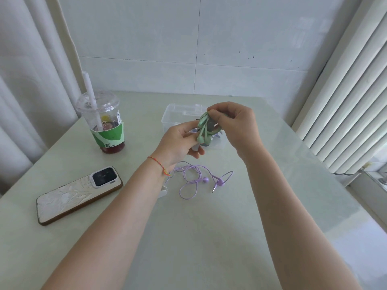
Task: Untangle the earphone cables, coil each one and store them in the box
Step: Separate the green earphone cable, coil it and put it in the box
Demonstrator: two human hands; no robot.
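Evidently coiling is underway: the right hand and left hand both pinch the green earphones, wound up above the clear box; next, tuck the end, while the purple earphones lie loose on the table

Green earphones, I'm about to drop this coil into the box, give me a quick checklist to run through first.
1. Green earphones coiled: ok, the cable is wound into a loop with the two earbuds hanging below.
2. Coil held firmly: ok, right hand pinches the top and left hand holds it from the side.
3. Clear plastic box open: ok, no lid shows on top.
4. Room in the box: cannot tell, the hands hide most of the inside.
5. Coil's loose end tucked in: cannot tell, fingers cover it.
6. Purple earphones done: not ok, lying loose and uncoiled on the table.
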